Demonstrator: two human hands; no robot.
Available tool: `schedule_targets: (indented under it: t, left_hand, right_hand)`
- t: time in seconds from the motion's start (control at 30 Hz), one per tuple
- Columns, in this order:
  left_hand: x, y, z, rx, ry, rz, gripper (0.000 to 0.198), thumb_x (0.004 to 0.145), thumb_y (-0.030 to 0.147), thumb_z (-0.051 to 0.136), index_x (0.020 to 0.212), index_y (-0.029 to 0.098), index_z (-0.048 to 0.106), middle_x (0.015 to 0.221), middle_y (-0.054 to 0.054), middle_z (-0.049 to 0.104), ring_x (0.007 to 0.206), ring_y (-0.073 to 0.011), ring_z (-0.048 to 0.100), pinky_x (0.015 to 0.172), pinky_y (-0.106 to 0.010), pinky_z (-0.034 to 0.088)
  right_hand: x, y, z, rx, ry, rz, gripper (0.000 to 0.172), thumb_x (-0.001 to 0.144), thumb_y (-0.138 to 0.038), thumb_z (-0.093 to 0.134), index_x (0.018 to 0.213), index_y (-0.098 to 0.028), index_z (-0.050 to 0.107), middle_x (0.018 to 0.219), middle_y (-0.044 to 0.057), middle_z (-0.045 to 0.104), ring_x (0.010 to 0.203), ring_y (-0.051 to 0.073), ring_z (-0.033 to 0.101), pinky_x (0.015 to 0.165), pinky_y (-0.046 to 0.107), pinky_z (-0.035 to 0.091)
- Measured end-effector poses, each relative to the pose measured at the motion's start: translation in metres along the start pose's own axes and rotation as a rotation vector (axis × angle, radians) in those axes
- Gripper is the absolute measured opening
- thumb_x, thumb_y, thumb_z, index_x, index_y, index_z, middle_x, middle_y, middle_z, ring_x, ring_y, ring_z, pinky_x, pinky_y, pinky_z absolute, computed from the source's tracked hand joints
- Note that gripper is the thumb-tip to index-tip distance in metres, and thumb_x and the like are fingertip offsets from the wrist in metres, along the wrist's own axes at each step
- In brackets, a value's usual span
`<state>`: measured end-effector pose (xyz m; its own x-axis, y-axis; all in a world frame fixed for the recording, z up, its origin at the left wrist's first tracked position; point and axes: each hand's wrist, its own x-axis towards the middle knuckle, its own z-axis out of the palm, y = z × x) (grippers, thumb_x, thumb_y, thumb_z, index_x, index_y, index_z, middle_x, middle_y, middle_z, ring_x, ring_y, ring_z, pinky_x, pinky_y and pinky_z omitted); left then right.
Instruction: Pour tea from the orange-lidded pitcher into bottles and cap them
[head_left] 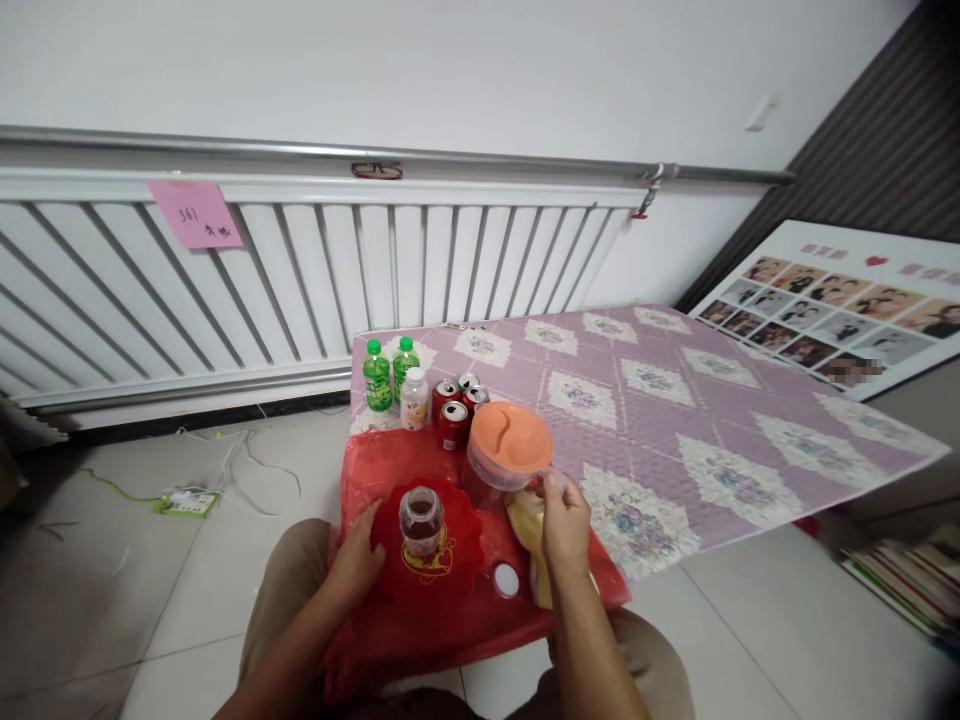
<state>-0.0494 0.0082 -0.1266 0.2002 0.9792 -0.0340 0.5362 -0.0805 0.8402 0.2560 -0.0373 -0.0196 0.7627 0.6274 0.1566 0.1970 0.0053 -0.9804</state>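
An open plastic bottle (421, 520) with dark liquid stands on a red plate (457, 565) that rests on a red plastic sheet (360, 470). My left hand (358, 560) is closed on the plate's left edge. My right hand (564, 520) grips the handle of a clear jug with an orange lid (508, 445), held just right of the bottle. A white bottle cap (506, 580) lies on the red sheet beside my right wrist. A yellow cloth (527, 525) shows under my right hand.
Two green bottles (388, 373), a small white bottle (414, 399) and three red cans (454, 405) stand at the table's far left corner. A purple patterned cloth (675, 400) covers the table. A white radiator (300, 280) lines the wall; a photo board (840, 310) leans at the right.
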Motion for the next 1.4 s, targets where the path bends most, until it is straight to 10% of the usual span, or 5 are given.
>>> schedule_targets:
  t: [0.2,0.33,0.83,1.03,1.4]
  left_hand:
    - [-0.009,0.018,-0.035,0.075,0.026,0.069,0.066,0.073,0.013,0.054,0.139,0.016,0.052,0.146,-0.015,0.055,0.139,-0.031,0.049,0.121,-0.05,0.033]
    - [-0.016,0.046,-0.051,-0.078,-0.025,0.12,0.069,0.076,0.024,0.065,0.143,0.022,0.048,0.144,-0.011,0.058,0.133,-0.03,0.055,0.116,-0.049,0.04]
    - [0.003,0.09,-0.016,-0.317,-0.146,0.206,0.088,0.062,0.019,0.082,0.142,0.018,0.047,0.148,-0.015,0.051,0.138,-0.0341,0.047,0.12,-0.053,0.032]
    - [0.004,0.095,-0.017,-0.34,-0.146,0.225,0.074,0.064,0.015,0.078,0.133,0.015,0.052,0.137,-0.015,0.058,0.13,-0.0324,0.055,0.116,-0.05,0.038]
    - [0.007,0.092,-0.014,-0.415,-0.167,0.302,0.069,0.067,0.012,0.076,0.131,0.017,0.051,0.128,-0.012,0.062,0.117,-0.0282,0.06,0.103,-0.043,0.047]
  right_hand:
    - [-0.027,0.009,-0.041,-0.063,0.124,0.008,0.052,0.081,-0.054,0.063,0.12,-0.02,0.059,0.103,0.005,0.065,0.094,0.022,0.062,0.079,0.034,0.05]
    - [-0.063,0.033,-0.053,-0.317,-0.191,0.0,0.047,0.078,-0.051,0.064,0.111,-0.018,0.065,0.09,0.006,0.067,0.074,0.023,0.064,0.073,0.039,0.054]
    - [-0.098,0.059,-0.026,-0.809,-0.472,-0.186,0.031,0.078,-0.023,0.057,0.104,-0.016,0.074,0.103,0.016,0.066,0.107,0.033,0.066,0.097,0.046,0.053]
    - [-0.082,-0.003,-0.017,-0.485,-0.388,-0.231,0.044,0.084,-0.045,0.06,0.118,-0.018,0.065,0.109,0.014,0.071,0.1,0.029,0.068,0.091,0.044,0.056]
    - [-0.074,-0.114,0.07,-0.574,-0.822,-0.581,0.038,0.082,-0.01,0.059,0.118,-0.02,0.066,0.112,0.011,0.063,0.105,0.026,0.061,0.094,0.04,0.051]
